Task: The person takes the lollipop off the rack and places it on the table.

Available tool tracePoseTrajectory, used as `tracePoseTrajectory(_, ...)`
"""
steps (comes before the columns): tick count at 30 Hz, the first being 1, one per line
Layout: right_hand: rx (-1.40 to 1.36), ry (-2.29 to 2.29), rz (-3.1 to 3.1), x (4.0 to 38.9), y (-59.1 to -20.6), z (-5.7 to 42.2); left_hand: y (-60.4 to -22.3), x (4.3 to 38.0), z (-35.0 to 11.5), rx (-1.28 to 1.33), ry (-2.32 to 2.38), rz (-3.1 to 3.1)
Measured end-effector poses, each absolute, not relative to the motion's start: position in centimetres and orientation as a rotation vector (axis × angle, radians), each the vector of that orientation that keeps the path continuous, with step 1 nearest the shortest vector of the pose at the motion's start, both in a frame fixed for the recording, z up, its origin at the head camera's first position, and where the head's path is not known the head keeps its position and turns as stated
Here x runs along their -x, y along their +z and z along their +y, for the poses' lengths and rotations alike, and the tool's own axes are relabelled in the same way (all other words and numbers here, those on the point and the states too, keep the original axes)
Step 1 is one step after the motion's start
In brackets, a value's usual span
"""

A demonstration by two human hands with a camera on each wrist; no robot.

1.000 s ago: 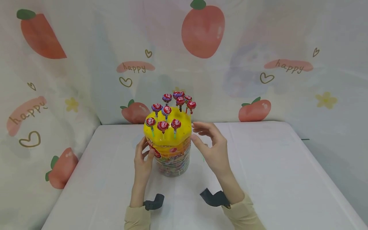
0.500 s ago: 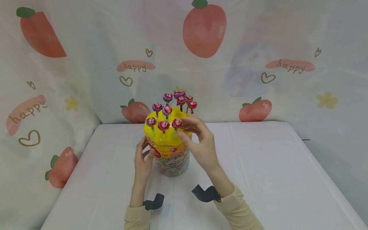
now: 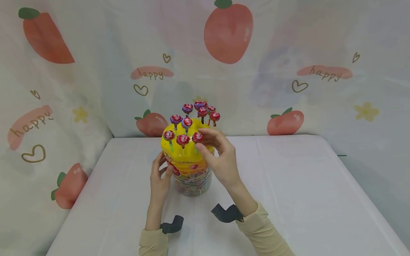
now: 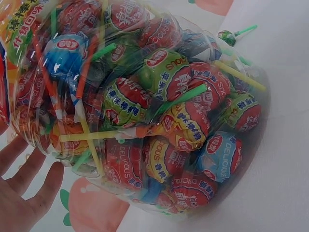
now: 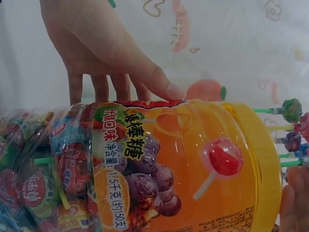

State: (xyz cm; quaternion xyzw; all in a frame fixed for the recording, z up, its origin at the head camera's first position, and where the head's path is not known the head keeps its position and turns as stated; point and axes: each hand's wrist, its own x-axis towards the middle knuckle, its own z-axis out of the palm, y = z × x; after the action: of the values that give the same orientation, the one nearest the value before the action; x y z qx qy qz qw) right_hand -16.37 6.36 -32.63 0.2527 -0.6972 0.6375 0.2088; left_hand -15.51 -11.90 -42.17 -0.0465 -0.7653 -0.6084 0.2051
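Note:
A big clear jar (image 3: 192, 185) full of wrapped lollipops (image 4: 164, 72) stands upright under a yellow lid (image 3: 176, 156). Several lollipops in red and purple wrappers stick up from that lid. My left hand (image 3: 160, 181) rests against the jar's left side, thumb in front, fingers relaxed around the edge; in the right wrist view its thumb lies along the orange label (image 5: 193, 145). At the lid's front right, my right hand (image 3: 222, 158) pinches a red-wrapped lollipop (image 3: 197, 137) between thumb and index finger. Its green stick is still in the lid.
A single green lollipop (image 4: 227, 37) lies on the white tabletop (image 3: 288, 185) beside the jar; in the head view it is hidden. Behind the table hangs a cloth (image 3: 243, 92) printed with fruit. A dark wrist mount (image 3: 225, 213) sits on each forearm.
My right hand has come left from beside the jar to the front-right lollipop, its thumb and index finger closing on it. My left hand and the jar have kept their places.

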Motion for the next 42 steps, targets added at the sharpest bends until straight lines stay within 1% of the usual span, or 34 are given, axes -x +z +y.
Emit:
tracePoseTrajectory(16, -0.71, 1.766, -1.895, 16.6, -32.2, 6.2, -42.0, 15.4, -11.8, 0.117, -1.69, -2.145)
tracePoseTrajectory(25, -0.701, 1.782, -1.777, 16.4, -31.8, 7.2, -41.9, 15.4, -11.8, 0.107, -1.706, -2.146)
tracePoseTrajectory(33, -0.64, 1.802, -1.729, 16.4, -33.5, 9.0, -42.1, 15.6, -11.9, 0.08, -1.728, -2.161)
tracePoseTrajectory(42, -0.528, 1.813, -1.765, 16.6, -36.0, 10.9, -41.9, 15.4, -11.9, 0.109, -1.721, -2.144)
